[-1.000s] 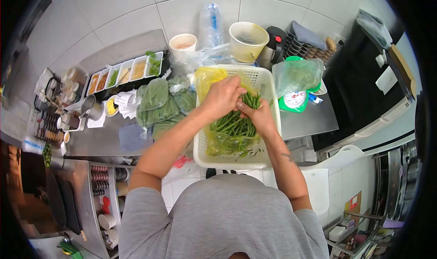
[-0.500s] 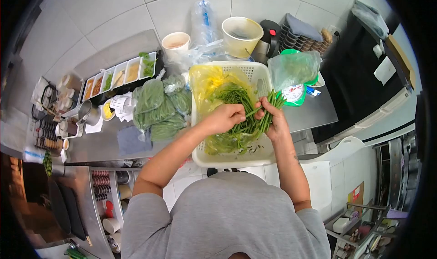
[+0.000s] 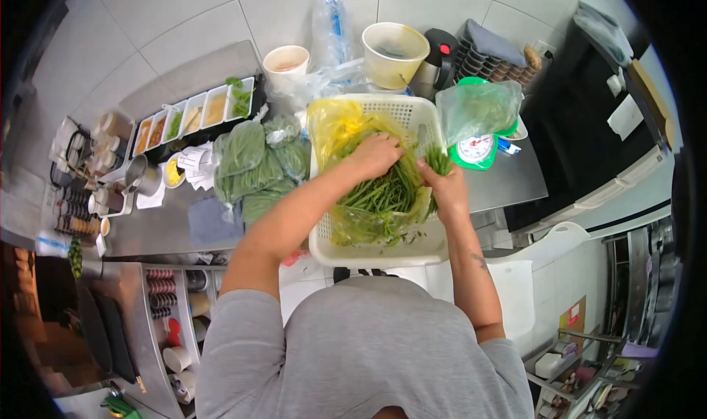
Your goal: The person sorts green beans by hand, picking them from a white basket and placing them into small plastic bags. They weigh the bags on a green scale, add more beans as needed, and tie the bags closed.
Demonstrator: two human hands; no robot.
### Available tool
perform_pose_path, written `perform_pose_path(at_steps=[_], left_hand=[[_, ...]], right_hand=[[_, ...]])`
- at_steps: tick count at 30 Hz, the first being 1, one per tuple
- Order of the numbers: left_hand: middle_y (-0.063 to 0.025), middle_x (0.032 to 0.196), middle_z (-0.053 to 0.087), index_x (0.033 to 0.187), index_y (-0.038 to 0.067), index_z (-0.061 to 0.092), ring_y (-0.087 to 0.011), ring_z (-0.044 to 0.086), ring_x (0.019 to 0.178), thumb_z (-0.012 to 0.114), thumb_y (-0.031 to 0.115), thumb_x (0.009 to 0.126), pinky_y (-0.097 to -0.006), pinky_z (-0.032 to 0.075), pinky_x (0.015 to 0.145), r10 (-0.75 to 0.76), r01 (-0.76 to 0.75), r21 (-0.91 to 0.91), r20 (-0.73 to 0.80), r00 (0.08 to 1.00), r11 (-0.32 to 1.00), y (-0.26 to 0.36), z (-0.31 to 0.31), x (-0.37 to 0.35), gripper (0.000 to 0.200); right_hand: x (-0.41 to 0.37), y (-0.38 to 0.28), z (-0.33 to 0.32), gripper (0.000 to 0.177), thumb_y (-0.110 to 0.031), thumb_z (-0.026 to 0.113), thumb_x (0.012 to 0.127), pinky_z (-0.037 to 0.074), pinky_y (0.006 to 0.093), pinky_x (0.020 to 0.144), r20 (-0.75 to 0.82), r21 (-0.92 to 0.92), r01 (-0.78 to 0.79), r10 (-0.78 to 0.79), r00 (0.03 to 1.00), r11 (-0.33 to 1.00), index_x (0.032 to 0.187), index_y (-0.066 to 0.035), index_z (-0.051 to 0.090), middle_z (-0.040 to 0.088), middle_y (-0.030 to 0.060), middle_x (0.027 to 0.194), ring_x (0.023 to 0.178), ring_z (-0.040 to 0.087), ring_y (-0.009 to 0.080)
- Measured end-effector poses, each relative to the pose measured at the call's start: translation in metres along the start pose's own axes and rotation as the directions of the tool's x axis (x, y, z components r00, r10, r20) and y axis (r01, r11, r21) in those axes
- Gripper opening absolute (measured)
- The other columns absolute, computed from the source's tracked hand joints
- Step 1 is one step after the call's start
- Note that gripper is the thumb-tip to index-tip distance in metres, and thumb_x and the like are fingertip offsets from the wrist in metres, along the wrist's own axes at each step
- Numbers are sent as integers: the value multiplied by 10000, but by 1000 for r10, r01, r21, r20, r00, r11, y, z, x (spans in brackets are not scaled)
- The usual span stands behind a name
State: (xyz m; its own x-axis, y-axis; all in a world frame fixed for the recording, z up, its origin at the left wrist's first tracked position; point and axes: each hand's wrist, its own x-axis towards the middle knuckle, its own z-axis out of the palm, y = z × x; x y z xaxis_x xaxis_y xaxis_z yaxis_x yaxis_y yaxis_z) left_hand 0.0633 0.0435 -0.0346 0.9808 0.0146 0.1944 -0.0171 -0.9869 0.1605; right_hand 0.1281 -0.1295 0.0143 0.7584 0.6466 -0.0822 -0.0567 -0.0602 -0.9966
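A heap of long green vegetable stems (image 3: 379,194) lies in an open yellow plastic bag (image 3: 330,124), inside a white perforated basket (image 3: 328,255). My left hand (image 3: 377,155) is over the upper part of the heap, its fingers bent together onto the stems; the fingertips are partly hidden. At the basket's right side, my right hand (image 3: 446,187) is closed round a bunch of the same stems (image 3: 437,160), whose ends stick up above the thumb. Short loose bits lie on the basket floor below the bag.
Bagged greens (image 3: 247,165) lie left of the basket, near a tray of toppings (image 3: 194,115). Behind stand a white tub (image 3: 286,67), a yellowish bucket (image 3: 395,60) and a thermos jug (image 3: 434,64). A green scale (image 3: 473,151) and another bag of greens (image 3: 479,110) are on the right.
My left hand has moved up and slightly right, from pinching stems beside my right hand to the heap. My right hand still holds its bunch, now more upright.
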Motion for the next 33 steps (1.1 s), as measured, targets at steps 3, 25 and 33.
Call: perform_pose_path(at_steps=[3,25,33], left_hand=[[-71,1036,549,1027,102,626,-255,514,1014,586,50,703,-379,419,841,128,-125,88,-32,991,988,-9,7,0,330],[-150,709,532,835,17,517,-341,537,681,538,62,849,-407,433,614,-109,-62,-347,-452,885,936,36,-60,-44,52],[-91,779,618,950,0,588,-148,579,672,518,155,897,-295,472,650,-525,183,-934,-5,851,306,37,-65,-51,178]], right_hand=[[11,14,-1,143,-99,668,797,411,231,552,57,-156,2,7,998,988,873,9,614,596,25,699,592,531,94],[-11,-12,14,137,-89,641,838,430,238,548,343,55,-106,81,936,993,945,-11,605,633,47,774,636,560,103],[-10,1,10,127,-130,576,888,422,225,527,227,552,-251,147,963,795,982,-51,541,577,34,778,562,490,92]])
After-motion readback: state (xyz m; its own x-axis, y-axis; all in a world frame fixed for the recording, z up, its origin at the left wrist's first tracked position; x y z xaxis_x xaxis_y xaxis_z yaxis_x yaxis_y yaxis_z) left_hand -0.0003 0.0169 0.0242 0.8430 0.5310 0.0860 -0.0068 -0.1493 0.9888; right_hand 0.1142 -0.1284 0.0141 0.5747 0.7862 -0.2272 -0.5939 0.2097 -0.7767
